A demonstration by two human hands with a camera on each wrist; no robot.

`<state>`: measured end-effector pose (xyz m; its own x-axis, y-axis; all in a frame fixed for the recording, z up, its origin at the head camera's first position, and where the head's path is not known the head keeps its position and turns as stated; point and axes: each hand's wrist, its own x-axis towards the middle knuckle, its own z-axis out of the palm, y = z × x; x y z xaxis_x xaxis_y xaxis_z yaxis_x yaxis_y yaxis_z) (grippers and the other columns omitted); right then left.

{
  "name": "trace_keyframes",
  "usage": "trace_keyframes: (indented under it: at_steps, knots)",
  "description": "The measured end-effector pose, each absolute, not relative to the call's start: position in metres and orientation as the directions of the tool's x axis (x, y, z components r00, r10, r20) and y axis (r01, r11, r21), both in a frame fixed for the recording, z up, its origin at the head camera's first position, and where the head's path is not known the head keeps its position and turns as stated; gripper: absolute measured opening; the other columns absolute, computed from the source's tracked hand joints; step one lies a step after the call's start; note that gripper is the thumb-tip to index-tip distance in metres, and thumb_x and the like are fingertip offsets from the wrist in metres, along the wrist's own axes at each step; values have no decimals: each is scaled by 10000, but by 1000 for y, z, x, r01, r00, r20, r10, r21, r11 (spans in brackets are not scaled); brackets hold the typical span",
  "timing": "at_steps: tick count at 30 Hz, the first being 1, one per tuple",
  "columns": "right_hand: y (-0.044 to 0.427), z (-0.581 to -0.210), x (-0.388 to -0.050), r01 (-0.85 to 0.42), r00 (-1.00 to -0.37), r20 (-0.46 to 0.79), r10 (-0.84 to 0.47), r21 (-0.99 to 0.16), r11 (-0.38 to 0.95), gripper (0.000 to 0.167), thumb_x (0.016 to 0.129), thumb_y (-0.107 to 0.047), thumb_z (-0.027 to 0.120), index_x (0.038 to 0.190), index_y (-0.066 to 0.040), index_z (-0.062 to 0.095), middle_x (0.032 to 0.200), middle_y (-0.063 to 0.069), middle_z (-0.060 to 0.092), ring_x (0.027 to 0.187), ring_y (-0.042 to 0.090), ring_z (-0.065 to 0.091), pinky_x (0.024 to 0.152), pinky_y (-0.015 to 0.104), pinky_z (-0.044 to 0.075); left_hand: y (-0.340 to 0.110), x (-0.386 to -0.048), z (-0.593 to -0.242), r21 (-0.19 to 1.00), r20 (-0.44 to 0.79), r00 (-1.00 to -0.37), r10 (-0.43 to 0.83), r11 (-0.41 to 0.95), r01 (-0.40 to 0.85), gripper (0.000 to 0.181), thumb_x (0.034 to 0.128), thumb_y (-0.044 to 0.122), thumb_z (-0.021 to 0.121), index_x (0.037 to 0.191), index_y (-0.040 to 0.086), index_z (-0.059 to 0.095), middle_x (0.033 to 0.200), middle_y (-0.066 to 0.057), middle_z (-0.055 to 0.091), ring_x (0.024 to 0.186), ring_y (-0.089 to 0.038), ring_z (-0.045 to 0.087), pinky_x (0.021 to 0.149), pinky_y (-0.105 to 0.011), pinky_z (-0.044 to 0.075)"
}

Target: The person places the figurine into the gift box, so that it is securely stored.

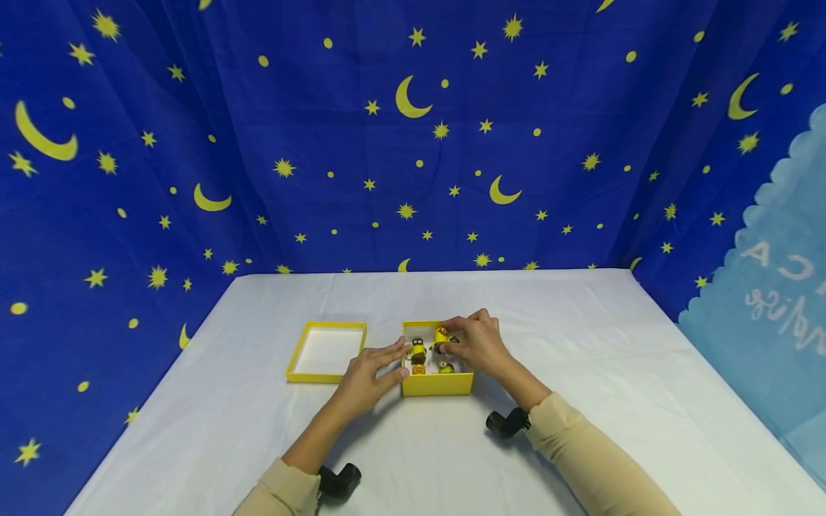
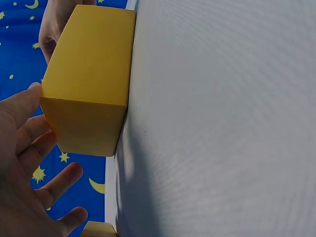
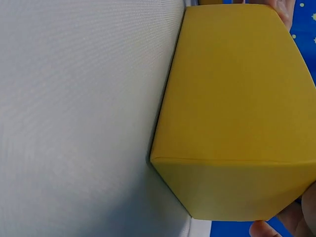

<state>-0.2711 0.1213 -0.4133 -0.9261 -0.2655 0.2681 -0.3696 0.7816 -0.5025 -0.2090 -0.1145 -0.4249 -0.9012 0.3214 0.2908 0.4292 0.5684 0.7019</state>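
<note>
A yellow box (image 1: 437,385) stands on the table with its top uncovered. Inside it are several small yellow figures. One goggled figure (image 1: 418,350) is at the left, another figure (image 1: 446,367) sits low near the front wall, and a small orange piece (image 1: 419,370) lies by the front left corner. My left hand (image 1: 364,383) touches the box's left side, fingers fairly straight and spread in the left wrist view. Reaching over the right wall, my right hand (image 1: 479,344) pinches a yellow figure (image 1: 442,336) between thumb and fingers. In the right wrist view the box hides most of that hand.
A shallow yellow lid (image 1: 293,378), white inside, lies to the left of the box, its hollow side up. White cloth (image 1: 581,322) covers the table. Behind hangs a blue curtain (image 1: 335,143) with yellow moons and stars; a light blue panel (image 1: 774,301) is at the right.
</note>
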Motion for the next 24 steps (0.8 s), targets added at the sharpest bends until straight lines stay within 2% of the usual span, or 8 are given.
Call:
trace_keyframes:
  at_steps: [24]
  knots:
    - [112, -407, -275, -301, -953, 142, -266, -392, 869, 353, 739, -324, 798, 1071, -240, 714, 967, -74, 745, 886, 179, 440, 782, 383, 275, -115, -209, -426, 697, 298, -899, 320, 571, 434, 450, 885, 300, 646, 1304, 158, 565, 1418, 43, 488, 1207, -271, 518, 1050, -534, 329]
